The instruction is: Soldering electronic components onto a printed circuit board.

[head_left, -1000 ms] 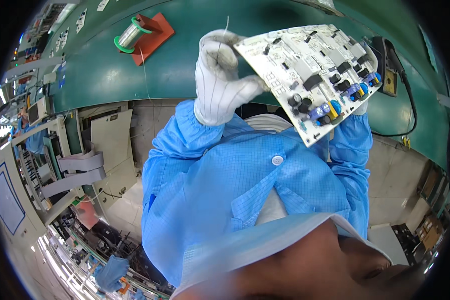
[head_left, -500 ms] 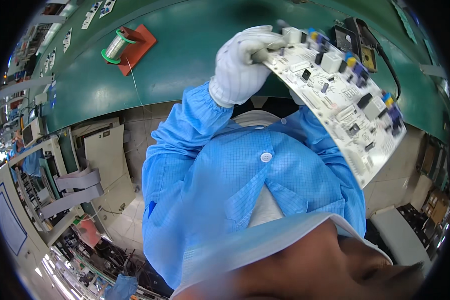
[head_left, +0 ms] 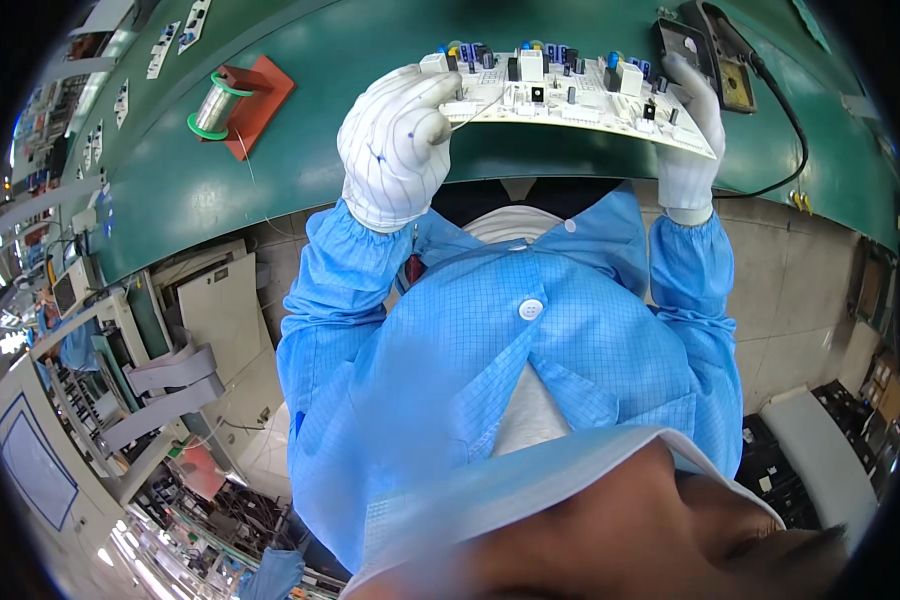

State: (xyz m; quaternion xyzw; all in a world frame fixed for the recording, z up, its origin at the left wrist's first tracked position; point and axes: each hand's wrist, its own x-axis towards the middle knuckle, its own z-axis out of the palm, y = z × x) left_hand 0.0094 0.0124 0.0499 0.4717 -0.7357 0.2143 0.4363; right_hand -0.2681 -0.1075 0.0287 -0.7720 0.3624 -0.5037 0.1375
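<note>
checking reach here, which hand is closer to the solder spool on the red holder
Left. The left hand grips the circuit board's left end, a gap of green bench right of the solder spool. The right hand holds the board's far end, much farther away.

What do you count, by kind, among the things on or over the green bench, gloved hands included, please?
Gloved hands: 2, left hand and right hand
Circuit board: 1
Solder wire spool on red stand: 1
Black soldering iron holder: 1
Total: 5
</note>
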